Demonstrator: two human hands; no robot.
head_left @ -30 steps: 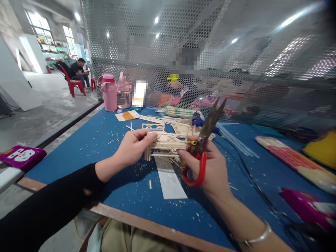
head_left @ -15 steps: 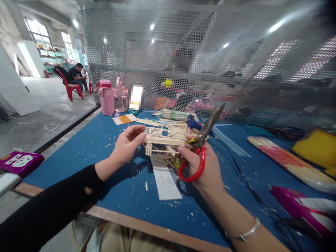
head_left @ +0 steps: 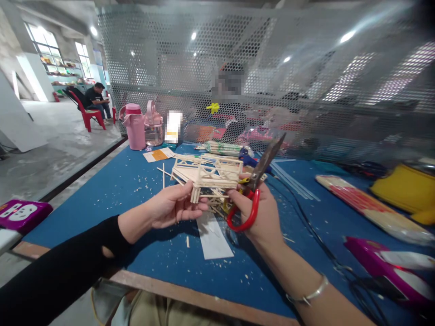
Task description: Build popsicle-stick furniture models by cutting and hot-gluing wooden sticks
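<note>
A small frame model of pale wooden sticks (head_left: 217, 182) is held up over the table between both hands. My left hand (head_left: 176, 204) closes on its near left corner, thumb on the corner post and fingers underneath. My right hand (head_left: 263, 208) grips red-handled scissors (head_left: 253, 213), their blades pointing up and away, while its thumb and fingers also pinch the model's right end. Something yellow (head_left: 244, 180) shows beside the scissors; its kind is partly hidden. Loose sticks (head_left: 217, 206) lie below the model, with a white paper strip (head_left: 215, 240) under them.
Behind the model lie a blue glue gun (head_left: 248, 158) and bundled sticks (head_left: 222, 148). A pink flask (head_left: 136, 129) and bottle (head_left: 154, 129) stand back left. Packaged sticks (head_left: 370, 208), a black cable (head_left: 306, 222) and a purple power strip (head_left: 380, 267) lie right. A perforated screen (head_left: 163, 68) borders the table (head_left: 102, 203).
My left hand has moved from beside the model's upper left to its lower left corner and taken hold there. The model has tilted, showing more of its top. The right hand keeps the scissors.
</note>
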